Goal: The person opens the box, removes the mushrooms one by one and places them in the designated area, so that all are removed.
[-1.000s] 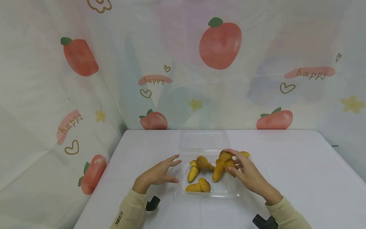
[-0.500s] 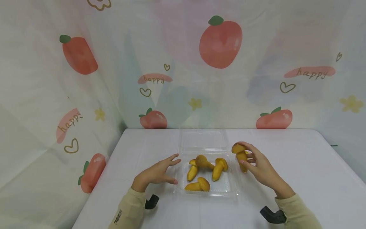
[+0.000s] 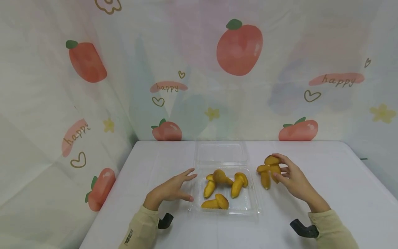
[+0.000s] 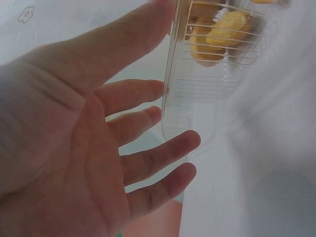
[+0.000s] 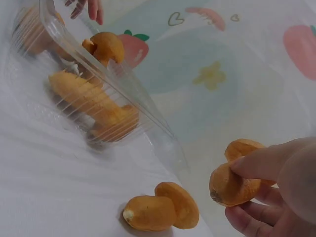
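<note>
My right hand pinches a yellow-brown mushroom between thumb and fingers, to the right of a clear plastic box. Beside it on the table lies another mushroom, whose cap and stem show close up in the right wrist view. Inside the box are several more mushrooms, lying apart or leaning on one another. My left hand stays at the box's left side, fingers spread and holding nothing. In the left wrist view, its fingertips are at the box wall; whether they touch is unclear.
The box's clear lid lies folded back behind it. A white cloth covers the table. Patterned curtains hang at the back and sides. Black wrist mounts stick out below the sleeves.
My right hand has lifted a mushroom out of the box and moved right with it, to beside the one on the table. The left hand has hardly moved.
</note>
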Tool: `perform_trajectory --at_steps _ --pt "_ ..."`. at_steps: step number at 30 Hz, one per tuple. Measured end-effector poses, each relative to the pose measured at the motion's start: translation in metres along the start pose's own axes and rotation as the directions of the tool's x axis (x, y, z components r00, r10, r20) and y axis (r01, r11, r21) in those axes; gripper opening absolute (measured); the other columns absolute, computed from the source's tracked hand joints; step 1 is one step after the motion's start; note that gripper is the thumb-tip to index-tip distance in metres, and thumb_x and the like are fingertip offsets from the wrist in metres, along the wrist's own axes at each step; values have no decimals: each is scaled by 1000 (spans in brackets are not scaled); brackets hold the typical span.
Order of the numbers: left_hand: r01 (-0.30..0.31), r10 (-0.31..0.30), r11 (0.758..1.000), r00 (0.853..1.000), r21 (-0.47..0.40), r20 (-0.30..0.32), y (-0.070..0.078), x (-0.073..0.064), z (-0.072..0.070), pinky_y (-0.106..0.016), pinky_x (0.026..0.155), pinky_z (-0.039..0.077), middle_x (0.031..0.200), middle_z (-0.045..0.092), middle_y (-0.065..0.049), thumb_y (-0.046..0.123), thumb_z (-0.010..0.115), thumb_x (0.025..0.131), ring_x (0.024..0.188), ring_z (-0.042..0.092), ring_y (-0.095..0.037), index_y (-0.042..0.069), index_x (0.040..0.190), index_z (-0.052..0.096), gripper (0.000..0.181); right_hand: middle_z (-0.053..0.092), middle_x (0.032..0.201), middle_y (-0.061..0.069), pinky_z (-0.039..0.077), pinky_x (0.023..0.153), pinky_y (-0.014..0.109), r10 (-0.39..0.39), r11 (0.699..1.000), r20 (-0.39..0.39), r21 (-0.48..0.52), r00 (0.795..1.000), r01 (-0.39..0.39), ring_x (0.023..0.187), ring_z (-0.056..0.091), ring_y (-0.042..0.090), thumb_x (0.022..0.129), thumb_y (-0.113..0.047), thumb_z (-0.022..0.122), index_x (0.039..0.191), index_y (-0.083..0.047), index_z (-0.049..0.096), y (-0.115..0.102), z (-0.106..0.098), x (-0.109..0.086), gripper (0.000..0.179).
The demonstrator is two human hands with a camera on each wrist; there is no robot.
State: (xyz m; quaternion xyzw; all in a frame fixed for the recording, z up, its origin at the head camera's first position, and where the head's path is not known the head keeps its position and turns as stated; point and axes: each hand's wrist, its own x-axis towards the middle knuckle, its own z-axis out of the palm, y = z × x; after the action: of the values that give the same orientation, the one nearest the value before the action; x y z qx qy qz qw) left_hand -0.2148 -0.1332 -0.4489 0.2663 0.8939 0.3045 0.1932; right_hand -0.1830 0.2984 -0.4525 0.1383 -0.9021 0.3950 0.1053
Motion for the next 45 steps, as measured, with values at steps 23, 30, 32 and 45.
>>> perform_trajectory --at_steps 23,30,32,45 --pt "-14 14 1000 1000 5 -5 -2 -2 2 -61 122 28 170 23 -9 24 84 84 155 26 -37 10 157 38 87 49 134 35 62 77 39 158 986 76 -59 984 -154 104 62 49 92 0 69 146 6 34 40 -7 -4 64" --pt "-17 17 1000 1000 6 -5 -2 -3 2 -61 122 28 170 23 -10 23 84 84 155 26 -37 10 157 38 87 46 138 36 61 81 46 221 975 135 -61 966 -214 108 61 50 94 -2 67 146 8 33 51 -4 -4 63" --pt "-15 15 1000 1000 6 -6 -2 -3 2 -62 121 28 170 23 -10 23 84 84 155 26 -37 10 157 38 86 46 138 37 61 82 47 229 973 147 -55 962 -223 108 61 51 93 0 66 146 8 33 53 -2 -5 63" --pt "-26 26 999 1000 23 -10 -2 -3 0 -61 121 30 170 22 -12 24 84 84 154 28 -37 8 155 40 85 50 134 38 59 81 45 289 956 129 -95 949 -279 110 58 49 94 -2 66 149 5 34 56 7 -2 64"
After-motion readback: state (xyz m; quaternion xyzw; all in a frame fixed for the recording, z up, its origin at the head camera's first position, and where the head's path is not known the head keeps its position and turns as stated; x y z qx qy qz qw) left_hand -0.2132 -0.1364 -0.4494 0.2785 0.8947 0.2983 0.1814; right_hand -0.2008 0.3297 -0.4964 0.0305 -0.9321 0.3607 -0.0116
